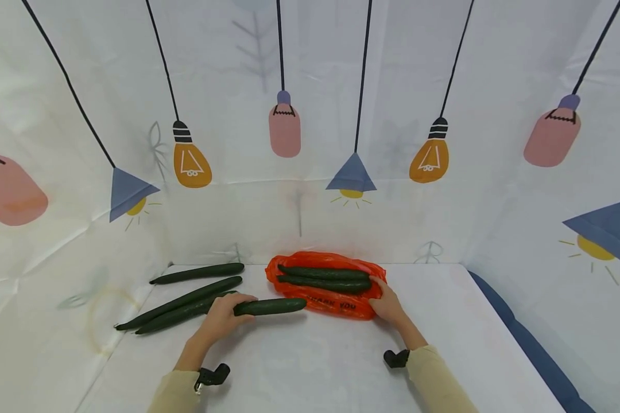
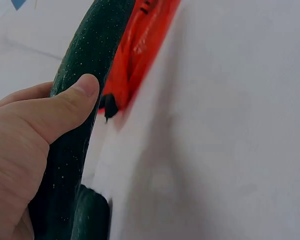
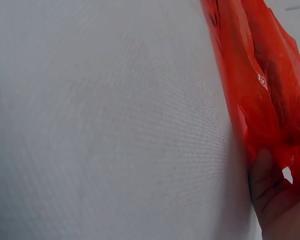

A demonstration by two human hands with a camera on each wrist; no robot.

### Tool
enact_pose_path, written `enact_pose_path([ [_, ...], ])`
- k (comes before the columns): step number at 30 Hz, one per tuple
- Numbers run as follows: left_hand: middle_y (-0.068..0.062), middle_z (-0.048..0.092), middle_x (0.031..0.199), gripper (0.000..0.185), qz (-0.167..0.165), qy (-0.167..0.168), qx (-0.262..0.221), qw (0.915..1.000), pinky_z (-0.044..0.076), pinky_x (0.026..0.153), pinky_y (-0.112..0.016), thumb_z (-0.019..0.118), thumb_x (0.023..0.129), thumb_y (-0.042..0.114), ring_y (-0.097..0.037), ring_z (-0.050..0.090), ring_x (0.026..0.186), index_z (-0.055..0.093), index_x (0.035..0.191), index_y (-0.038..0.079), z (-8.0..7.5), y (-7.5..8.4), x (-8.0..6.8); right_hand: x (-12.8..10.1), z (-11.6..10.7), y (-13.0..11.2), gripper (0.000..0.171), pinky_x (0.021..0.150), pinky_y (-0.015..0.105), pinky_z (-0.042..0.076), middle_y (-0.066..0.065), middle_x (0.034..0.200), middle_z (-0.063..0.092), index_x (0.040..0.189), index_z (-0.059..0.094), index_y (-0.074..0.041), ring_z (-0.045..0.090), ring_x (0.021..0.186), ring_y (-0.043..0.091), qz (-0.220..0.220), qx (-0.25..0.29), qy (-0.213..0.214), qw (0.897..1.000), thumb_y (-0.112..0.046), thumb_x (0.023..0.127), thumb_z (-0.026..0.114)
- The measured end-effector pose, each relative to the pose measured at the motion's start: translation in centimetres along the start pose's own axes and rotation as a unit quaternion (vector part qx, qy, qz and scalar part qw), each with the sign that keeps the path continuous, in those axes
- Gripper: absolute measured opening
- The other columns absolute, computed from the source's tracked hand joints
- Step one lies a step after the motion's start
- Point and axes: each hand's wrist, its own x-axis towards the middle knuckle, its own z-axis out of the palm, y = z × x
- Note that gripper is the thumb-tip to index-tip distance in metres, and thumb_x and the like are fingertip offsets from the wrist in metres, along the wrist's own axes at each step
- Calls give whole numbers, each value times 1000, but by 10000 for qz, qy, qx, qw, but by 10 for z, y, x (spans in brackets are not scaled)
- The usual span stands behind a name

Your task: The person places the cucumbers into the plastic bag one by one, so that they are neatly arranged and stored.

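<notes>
Fingers of the left hand (image 1: 227,316) are curled round a cucumber (image 1: 272,307), the thumb laid across its skin; its free tip is pointed right, seen by the near left edge of a red bag (image 1: 337,305), though whether the two touch cannot be told; the bag's right end is pinched between thumb and fingers of the right hand (image 1: 389,305), the fingers partly hidden by the plastic; two cucumbers (image 1: 324,284) are contained in the bag, laid side by side and left exposed at its open top; dark lettering is printed on its near wall; bag and loose stock are set on a white table (image 1: 310,355); left of the bag, two more cucumbers (image 1: 181,303) are laid alongside each other; one single cucumber (image 1: 198,273) is placed farther back; behind, hanging lamps (image 1: 192,166) are pictured on a white wall (image 1: 237,218).
</notes>
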Motion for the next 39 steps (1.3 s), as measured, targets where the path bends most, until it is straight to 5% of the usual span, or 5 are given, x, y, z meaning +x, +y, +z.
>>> enact_pose_path([
  [21,14,56,107,42,325,-238,-262,9988,34,87,-46,73,71,31,-12,51,99,58,110,34,19,44,64,5,0,1,63,92,53,28,19,131,37,133,37,-13,33,119,34,-275,-161,111,9994,-2,73,52],
  [34,19,54,105,41,764,-713,-621,9926,41,79,-30,72,72,32,-3,47,95,58,110,35,36,84,106,-1,4,0,59,91,54,30,19,131,38,131,37,-14,36,116,33,-100,-112,89,9998,-3,75,52],
  [39,22,52,108,40,930,-799,-710,9899,40,82,-29,69,74,38,-1,45,98,56,112,38,49,102,125,0,5,4,58,91,54,30,19,128,42,131,36,-6,38,116,35,-161,-189,219,9995,-3,75,52],
])
